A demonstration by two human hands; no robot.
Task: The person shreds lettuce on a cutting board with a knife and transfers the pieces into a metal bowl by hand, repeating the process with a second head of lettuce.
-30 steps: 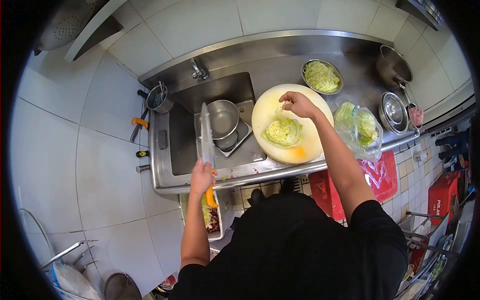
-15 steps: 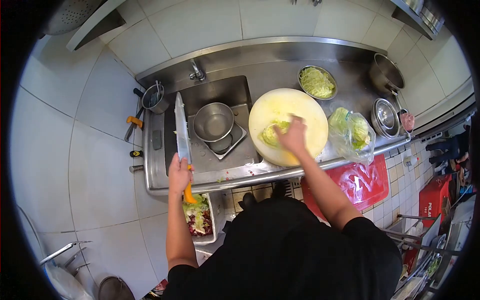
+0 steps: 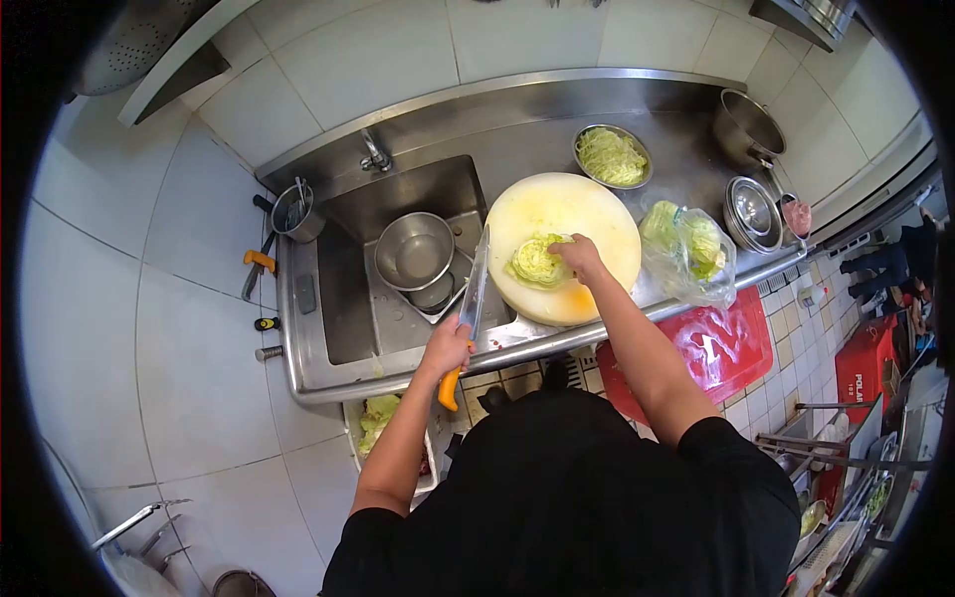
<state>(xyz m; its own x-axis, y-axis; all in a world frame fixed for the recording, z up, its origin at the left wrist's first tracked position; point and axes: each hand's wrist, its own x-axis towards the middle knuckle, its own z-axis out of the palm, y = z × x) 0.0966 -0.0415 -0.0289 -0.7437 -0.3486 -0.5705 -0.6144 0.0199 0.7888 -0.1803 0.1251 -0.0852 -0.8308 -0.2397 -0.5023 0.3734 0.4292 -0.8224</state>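
My left hand [image 3: 448, 348] is closed on the orange handle of a long knife [image 3: 477, 286], whose blade points up at the left edge of the round cutting board [image 3: 597, 224]. On the board lies a piece of cut lettuce [image 3: 537, 263]. The fingers of my right hand [image 3: 580, 259] grip its right side. Behind the board sits a metal bowl of shredded lettuce [image 3: 611, 156]. A clear plastic bag with lettuce [image 3: 702, 254] rests right of the board.
At the left is a sink [image 3: 348, 298] holding a metal bowl [image 3: 415, 251]. A pot [image 3: 748, 127] and stacked bowls [image 3: 753, 214] stand at the right. Below are a bin of scraps [image 3: 378, 418] and a red lid [image 3: 716, 348]. A person [image 3: 900, 261] is at the far right.
My left hand has brought the knife rightward from over the sink to the board's edge. My right hand, blurred before, now grips the lettuce piece. The view has shifted slightly.
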